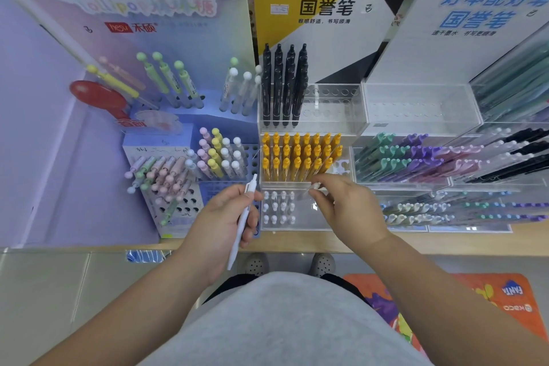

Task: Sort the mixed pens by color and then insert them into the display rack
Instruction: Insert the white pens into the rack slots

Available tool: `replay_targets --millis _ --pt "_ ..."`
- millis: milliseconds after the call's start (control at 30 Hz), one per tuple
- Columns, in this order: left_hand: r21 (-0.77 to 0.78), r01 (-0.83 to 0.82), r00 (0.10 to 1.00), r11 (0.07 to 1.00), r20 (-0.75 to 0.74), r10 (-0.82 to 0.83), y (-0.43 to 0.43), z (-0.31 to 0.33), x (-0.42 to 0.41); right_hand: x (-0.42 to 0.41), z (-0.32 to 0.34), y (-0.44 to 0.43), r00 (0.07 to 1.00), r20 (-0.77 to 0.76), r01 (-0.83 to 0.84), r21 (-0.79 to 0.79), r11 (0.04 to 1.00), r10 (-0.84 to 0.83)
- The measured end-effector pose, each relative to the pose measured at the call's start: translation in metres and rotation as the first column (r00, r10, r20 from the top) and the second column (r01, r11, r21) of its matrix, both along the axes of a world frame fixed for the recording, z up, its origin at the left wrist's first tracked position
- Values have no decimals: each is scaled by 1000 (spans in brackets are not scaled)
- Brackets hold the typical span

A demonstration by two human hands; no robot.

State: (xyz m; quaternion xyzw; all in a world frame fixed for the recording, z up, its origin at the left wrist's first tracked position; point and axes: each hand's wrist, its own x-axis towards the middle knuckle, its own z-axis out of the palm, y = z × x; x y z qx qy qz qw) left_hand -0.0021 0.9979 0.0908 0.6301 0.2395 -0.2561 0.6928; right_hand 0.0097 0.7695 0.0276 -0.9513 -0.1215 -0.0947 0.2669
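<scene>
At frame centre, the left hand grips 1 white pen while the right hand pinches another pen's tip over the clear rack; misaligned, it could miss its hole.

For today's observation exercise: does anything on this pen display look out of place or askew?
Yes. On the left, the pastel pink and green ball-topped pens lie tilted in a mixed heap across the perforated blue rack, while neighbouring yellow pens stand upright in rows.

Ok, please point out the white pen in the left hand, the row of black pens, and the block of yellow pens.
white pen (244,218), head view, middle of barrel.
black pens (283,86), head view, barrel of a middle pen.
yellow pens (297,154), head view, centre of the block.
</scene>
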Motion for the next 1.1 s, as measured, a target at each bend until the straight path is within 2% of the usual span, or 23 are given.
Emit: replay_targets --millis 167,400,633,933,1100 --pt "-2 -15 1000 1000 -5 15 4 -2 -2 -3 -14 4 997 -24 -70 -84 994 68" --pt "-19 -41 999 999 -16 41 10 -2 -5 -2 -25 16 998 -56 18 -99 995 -23" --pt "-23 -27 1000 999 0 27 14 0 -8 1 -26 19 999 -52 4 -120 993 -11" --pt "-48 -43 999 998 -11 43 12 5 -9 -1 -29 26 992 -124 20 -136 991 -37" --pt "57 26 999 998 41 -29 8 6 -10 -3 -20 20 962 -269 4 -119 993 -36"
